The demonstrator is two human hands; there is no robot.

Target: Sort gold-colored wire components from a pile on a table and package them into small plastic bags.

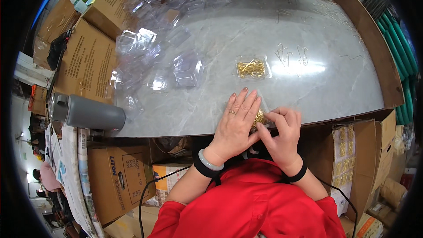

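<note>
At the table's near edge lies a bundle of thin gold wire hooks [259, 118], seemingly in a clear plastic tray mostly covered by my hands. My left hand [235, 125] rests over its left side, with the fingers stretched out and close together. My right hand [284, 132] is at its right side, the fingers curled and the thumb touching the edge. Whatever it pinches is hidden, and its knuckles are slightly blurred. Just beyond my fingers sits another clear plastic tray [266, 59] filled with gold wire hooks [250, 68].
Empty clear plastic trays [187, 68] pile up on the left. Loose wire hooks [302, 55] lie to the right on the grey table [211, 31]. A grey bottle [94, 113] lies at the left edge. Cardboard strips [370, 48] border the right side; an open carton [363, 150] stands below.
</note>
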